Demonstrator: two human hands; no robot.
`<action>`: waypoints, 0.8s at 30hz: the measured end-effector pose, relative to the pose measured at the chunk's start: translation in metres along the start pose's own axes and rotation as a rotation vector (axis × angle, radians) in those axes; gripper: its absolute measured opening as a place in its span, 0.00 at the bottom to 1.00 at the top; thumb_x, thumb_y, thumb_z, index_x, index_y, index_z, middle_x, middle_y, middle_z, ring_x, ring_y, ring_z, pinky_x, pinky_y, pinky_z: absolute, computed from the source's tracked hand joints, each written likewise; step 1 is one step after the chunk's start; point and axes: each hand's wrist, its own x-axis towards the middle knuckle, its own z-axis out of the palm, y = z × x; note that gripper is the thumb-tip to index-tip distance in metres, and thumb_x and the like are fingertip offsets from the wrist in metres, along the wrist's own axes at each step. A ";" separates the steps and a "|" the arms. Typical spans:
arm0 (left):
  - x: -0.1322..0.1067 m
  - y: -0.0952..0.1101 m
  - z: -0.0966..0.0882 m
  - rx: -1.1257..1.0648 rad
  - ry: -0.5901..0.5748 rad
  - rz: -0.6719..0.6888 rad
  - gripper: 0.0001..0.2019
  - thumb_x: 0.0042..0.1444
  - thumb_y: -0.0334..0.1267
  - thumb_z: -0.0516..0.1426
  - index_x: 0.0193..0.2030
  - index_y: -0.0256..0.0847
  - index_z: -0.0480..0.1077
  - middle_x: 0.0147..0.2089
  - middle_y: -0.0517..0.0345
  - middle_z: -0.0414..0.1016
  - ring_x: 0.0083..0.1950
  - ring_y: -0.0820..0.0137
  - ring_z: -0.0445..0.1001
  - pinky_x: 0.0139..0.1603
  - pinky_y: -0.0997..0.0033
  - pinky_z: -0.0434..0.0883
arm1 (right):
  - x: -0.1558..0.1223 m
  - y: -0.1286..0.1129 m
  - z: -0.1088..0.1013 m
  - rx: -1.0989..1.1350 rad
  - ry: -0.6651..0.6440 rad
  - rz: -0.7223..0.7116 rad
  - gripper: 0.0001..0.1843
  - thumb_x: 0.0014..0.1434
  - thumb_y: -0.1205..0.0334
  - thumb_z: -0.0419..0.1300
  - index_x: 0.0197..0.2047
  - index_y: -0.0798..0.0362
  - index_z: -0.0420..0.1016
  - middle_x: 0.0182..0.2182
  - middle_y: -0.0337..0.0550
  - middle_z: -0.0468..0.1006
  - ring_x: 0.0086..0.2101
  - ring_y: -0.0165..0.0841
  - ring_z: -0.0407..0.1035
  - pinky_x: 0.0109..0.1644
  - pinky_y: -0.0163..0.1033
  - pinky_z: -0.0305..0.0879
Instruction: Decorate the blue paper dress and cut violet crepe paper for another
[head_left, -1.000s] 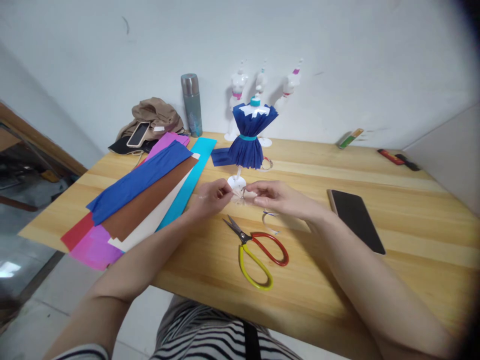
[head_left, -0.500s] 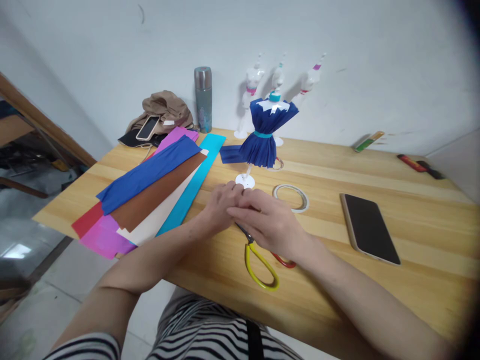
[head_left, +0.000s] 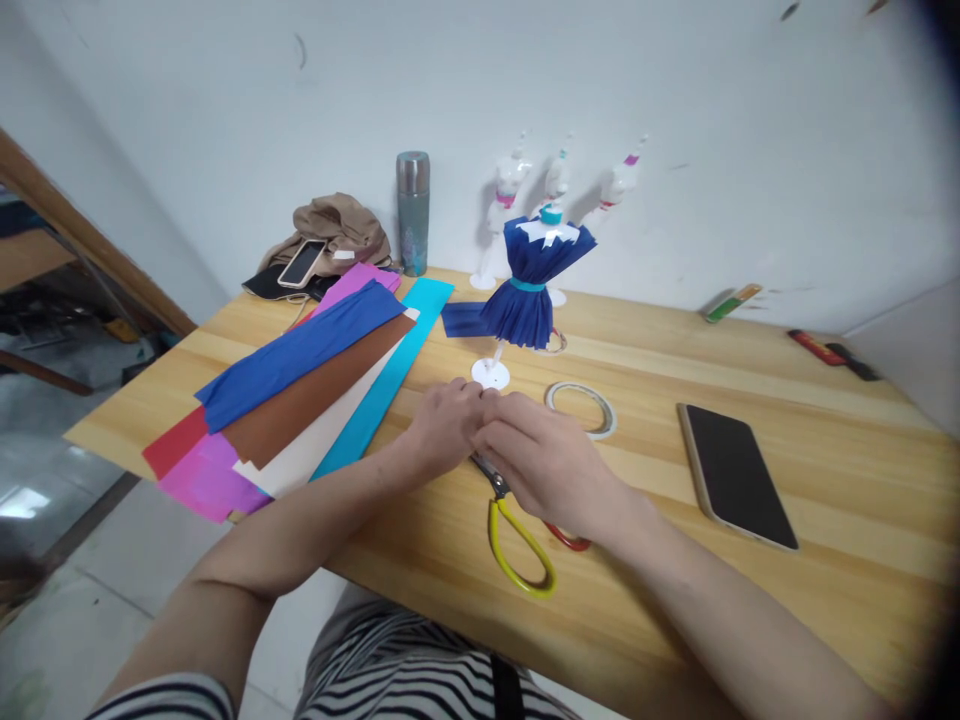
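My left hand (head_left: 448, 425) and my right hand (head_left: 536, 455) meet above the table, fingertips pinched together. Whatever lies between them is hidden or too small to name. Below my right hand rest scissors (head_left: 521, 550) with one yellow and one red handle, their blades partly covered. Just beyond the hands stands a small mannequin (head_left: 491, 374) on a white round base, wearing a pleated dark blue paper dress (head_left: 529, 285) with a teal waistband. A roll of white tape (head_left: 581, 409) lies to the right of the base.
Coloured paper sheets (head_left: 315, 390) lie fanned out at left. Behind them are a brown cloth (head_left: 341, 230), a phone and a thermos (head_left: 413, 215). White figures (head_left: 512, 180) stand against the wall. A dark phone (head_left: 739, 475) lies at right, with a green-and-orange item (head_left: 733, 303) farther back.
The camera view has tilted up slightly, so the table sits lower. My right fingers have shifted a little, while both hands remain pinched together in nearly the same place.
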 end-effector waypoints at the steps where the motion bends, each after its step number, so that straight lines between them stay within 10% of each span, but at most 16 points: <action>1: -0.001 -0.001 0.000 0.023 -0.011 0.004 0.03 0.60 0.30 0.57 0.35 0.41 0.70 0.31 0.52 0.72 0.33 0.63 0.69 0.30 0.65 0.59 | 0.000 0.000 -0.002 0.048 0.005 0.023 0.16 0.66 0.69 0.50 0.31 0.45 0.71 0.31 0.45 0.75 0.32 0.39 0.68 0.32 0.44 0.65; 4: -0.002 -0.008 0.004 0.081 0.055 0.040 0.04 0.63 0.30 0.54 0.39 0.40 0.70 0.35 0.51 0.76 0.36 0.61 0.73 0.32 0.65 0.63 | 0.001 0.000 -0.014 0.221 0.091 0.063 0.12 0.66 0.68 0.52 0.33 0.45 0.71 0.31 0.43 0.75 0.33 0.38 0.70 0.34 0.43 0.68; 12: -0.008 -0.038 0.010 -0.024 0.725 0.499 0.06 0.64 0.29 0.54 0.42 0.43 0.70 0.48 0.49 0.81 0.40 0.69 0.75 0.38 0.69 0.69 | -0.011 0.018 -0.037 0.693 0.664 0.538 0.04 0.59 0.59 0.68 0.33 0.44 0.76 0.31 0.41 0.73 0.30 0.36 0.67 0.35 0.45 0.66; 19: -0.017 -0.029 0.000 -0.111 0.677 0.565 0.04 0.61 0.33 0.56 0.37 0.46 0.72 0.41 0.52 0.82 0.39 0.66 0.80 0.35 0.67 0.75 | -0.007 0.017 -0.030 0.781 0.540 0.534 0.04 0.56 0.58 0.69 0.32 0.43 0.78 0.30 0.40 0.75 0.31 0.36 0.69 0.32 0.44 0.67; 24: -0.018 -0.007 -0.009 -0.289 0.857 0.491 0.08 0.56 0.26 0.58 0.38 0.44 0.68 0.45 0.51 0.82 0.40 0.70 0.80 0.37 0.73 0.77 | -0.007 0.010 -0.034 0.588 0.489 0.480 0.03 0.59 0.58 0.68 0.33 0.41 0.80 0.32 0.43 0.77 0.35 0.41 0.71 0.39 0.50 0.71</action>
